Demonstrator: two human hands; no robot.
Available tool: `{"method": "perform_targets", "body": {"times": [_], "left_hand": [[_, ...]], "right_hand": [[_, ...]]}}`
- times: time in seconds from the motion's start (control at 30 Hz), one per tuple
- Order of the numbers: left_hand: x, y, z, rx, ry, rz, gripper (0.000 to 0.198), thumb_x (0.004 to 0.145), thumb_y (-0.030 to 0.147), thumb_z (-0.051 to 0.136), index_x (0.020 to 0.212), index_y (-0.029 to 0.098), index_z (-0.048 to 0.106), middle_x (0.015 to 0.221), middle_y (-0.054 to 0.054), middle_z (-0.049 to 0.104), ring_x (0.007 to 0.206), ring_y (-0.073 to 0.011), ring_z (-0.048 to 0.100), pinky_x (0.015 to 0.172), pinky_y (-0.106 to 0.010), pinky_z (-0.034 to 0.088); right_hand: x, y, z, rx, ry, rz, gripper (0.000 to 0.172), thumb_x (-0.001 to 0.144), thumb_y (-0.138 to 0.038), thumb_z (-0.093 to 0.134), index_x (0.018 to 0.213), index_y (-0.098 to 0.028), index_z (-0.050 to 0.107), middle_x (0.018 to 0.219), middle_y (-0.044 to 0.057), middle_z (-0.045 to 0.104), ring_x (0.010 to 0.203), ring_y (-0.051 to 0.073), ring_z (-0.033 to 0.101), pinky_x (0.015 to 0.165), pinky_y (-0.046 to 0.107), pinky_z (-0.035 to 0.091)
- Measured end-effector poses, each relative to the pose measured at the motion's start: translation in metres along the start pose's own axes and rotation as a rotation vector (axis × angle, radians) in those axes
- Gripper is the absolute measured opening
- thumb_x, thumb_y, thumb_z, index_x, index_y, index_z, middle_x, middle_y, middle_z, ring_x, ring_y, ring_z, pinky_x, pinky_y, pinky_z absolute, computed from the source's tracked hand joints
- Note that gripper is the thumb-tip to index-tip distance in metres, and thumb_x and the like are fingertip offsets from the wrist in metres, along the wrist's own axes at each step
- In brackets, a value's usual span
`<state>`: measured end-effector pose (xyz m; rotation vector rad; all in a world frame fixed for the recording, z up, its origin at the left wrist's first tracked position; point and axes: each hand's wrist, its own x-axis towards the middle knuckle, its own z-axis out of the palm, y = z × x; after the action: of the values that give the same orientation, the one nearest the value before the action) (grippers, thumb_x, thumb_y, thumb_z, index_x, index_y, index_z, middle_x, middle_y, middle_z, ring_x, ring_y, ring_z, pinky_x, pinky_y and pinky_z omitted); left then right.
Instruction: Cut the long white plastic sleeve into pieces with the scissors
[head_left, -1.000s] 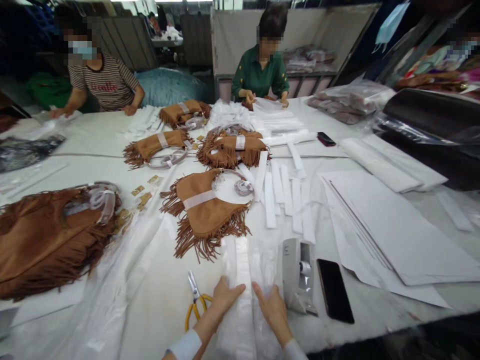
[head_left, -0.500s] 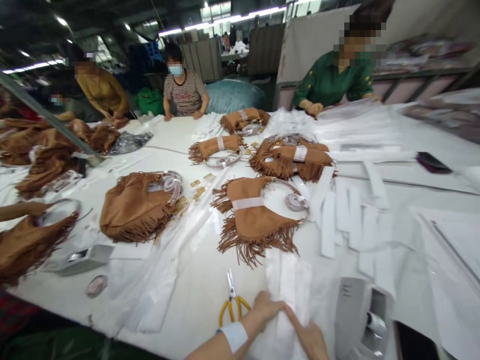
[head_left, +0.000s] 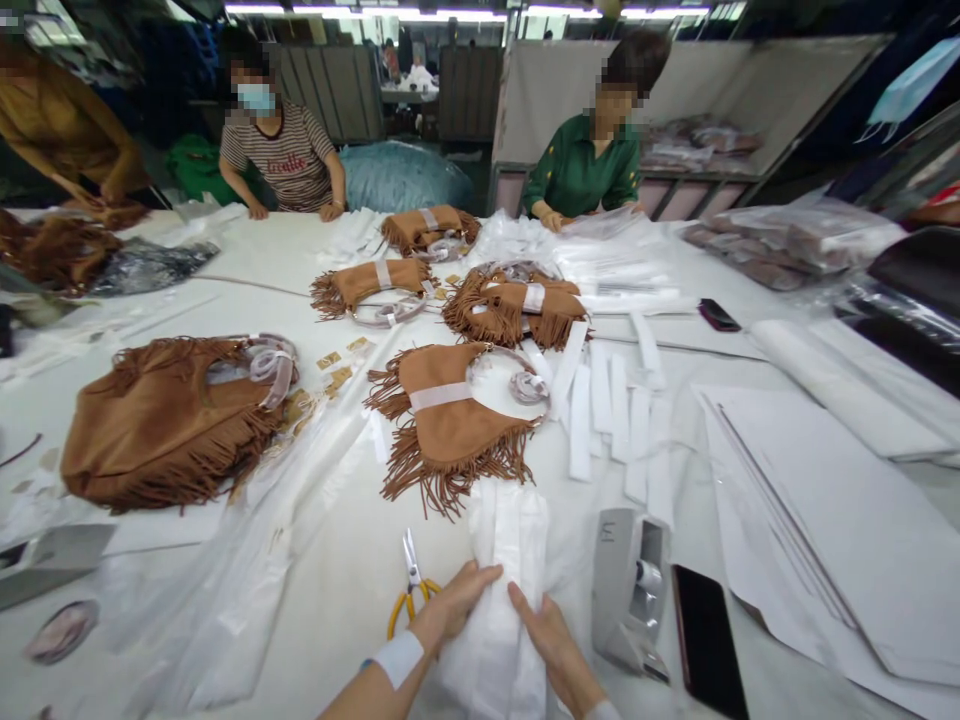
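Both hands lay flat on a folded white tissue sheet [head_left: 504, 560] on the desk [head_left: 337, 560]. The left hand [head_left: 450, 605] pressed its left edge, grip spread, fingers extended. The right hand [head_left: 551, 640] pressed the right side, likewise spread. Yellow-handled scissors [head_left: 411, 590] lay just left of the left hand; a tape dispenser [head_left: 628, 590] stood just right of the right hand, a black phone [head_left: 705, 640] beyond it. A fringed brown bag [head_left: 450, 420] lay just past the sheet.

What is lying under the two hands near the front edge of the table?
A folded white sheet lies under the left hand and right hand, on the white table. Whether anything lies inside the fold cannot be seen; the sheet covers it.
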<state>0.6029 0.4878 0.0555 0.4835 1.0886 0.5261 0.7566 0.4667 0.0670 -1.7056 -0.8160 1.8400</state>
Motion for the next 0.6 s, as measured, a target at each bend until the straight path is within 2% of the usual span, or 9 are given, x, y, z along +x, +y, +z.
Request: {"method": "perform_targets", "body": {"times": [0.1, 0.27, 0.37, 0.47, 0.53, 0.6], "left_hand": [[0.005, -0.001, 0.001, -0.048, -0.053, -0.039, 0.068, 0.078, 0.066, 0.053, 0.117, 0.010, 0.055, 0.101, -0.017, 0.069, 0.093, -0.0285, 0.067, 0.081, -0.041, 0.054], [0.011, 0.003, -0.007, 0.012, 0.059, -0.067, 0.066, 0.069, 0.061, 0.070, 0.111, 0.012, 0.056, 0.104, -0.016, 0.067, 0.096, -0.0277, 0.064, 0.080, -0.038, 0.053], [0.012, 0.006, -0.013, 0.024, 0.052, -0.080, 0.054, 0.067, 0.055, 0.073, 0.099, 0.013, 0.061, 0.089, -0.011, 0.069, 0.084, -0.0255, 0.065, 0.071, -0.036, 0.053], [0.013, 0.005, -0.018, 0.014, 0.044, -0.063, 0.036, 0.070, 0.046, 0.070, 0.083, 0.014, 0.063, 0.065, -0.003, 0.063, 0.065, -0.0197, 0.061, 0.061, -0.031, 0.050], [0.014, 0.002, -0.022, 0.021, 0.095, -0.038, 0.026, 0.071, 0.039, 0.069, 0.072, 0.014, 0.060, 0.054, 0.001, 0.055, 0.056, -0.0161, 0.055, 0.055, -0.027, 0.044], [0.017, -0.001, -0.025, 0.013, 0.164, 0.004, 0.022, 0.072, 0.034, 0.067, 0.066, 0.015, 0.056, 0.052, 0.002, 0.051, 0.054, -0.0141, 0.050, 0.053, -0.025, 0.040]], "right_hand": [[-0.004, -0.007, 0.002, 0.164, -0.061, 0.114, 0.061, 0.071, -0.052, 0.074, 0.113, -0.011, 0.063, 0.093, 0.014, 0.075, 0.096, 0.031, 0.069, 0.082, 0.039, 0.058], [-0.004, -0.013, 0.006, 0.292, -0.080, 0.160, 0.057, 0.060, -0.036, 0.085, 0.107, -0.009, 0.066, 0.087, 0.013, 0.075, 0.090, 0.032, 0.071, 0.079, 0.039, 0.058], [0.001, -0.010, 0.007, 0.305, -0.029, 0.164, 0.050, 0.058, -0.034, 0.085, 0.099, -0.010, 0.069, 0.085, 0.013, 0.076, 0.085, 0.032, 0.071, 0.076, 0.039, 0.059], [0.004, -0.008, 0.005, 0.288, 0.008, 0.158, 0.045, 0.057, -0.032, 0.085, 0.093, -0.010, 0.070, 0.083, 0.012, 0.076, 0.079, 0.030, 0.072, 0.072, 0.036, 0.059], [0.005, -0.007, 0.004, 0.283, 0.023, 0.143, 0.044, 0.056, -0.030, 0.086, 0.092, -0.010, 0.071, 0.082, 0.012, 0.076, 0.077, 0.030, 0.072, 0.071, 0.034, 0.058], [0.004, -0.008, 0.004, 0.288, 0.026, 0.125, 0.045, 0.056, -0.030, 0.085, 0.093, -0.010, 0.071, 0.083, 0.012, 0.076, 0.079, 0.030, 0.072, 0.072, 0.034, 0.058]]}}
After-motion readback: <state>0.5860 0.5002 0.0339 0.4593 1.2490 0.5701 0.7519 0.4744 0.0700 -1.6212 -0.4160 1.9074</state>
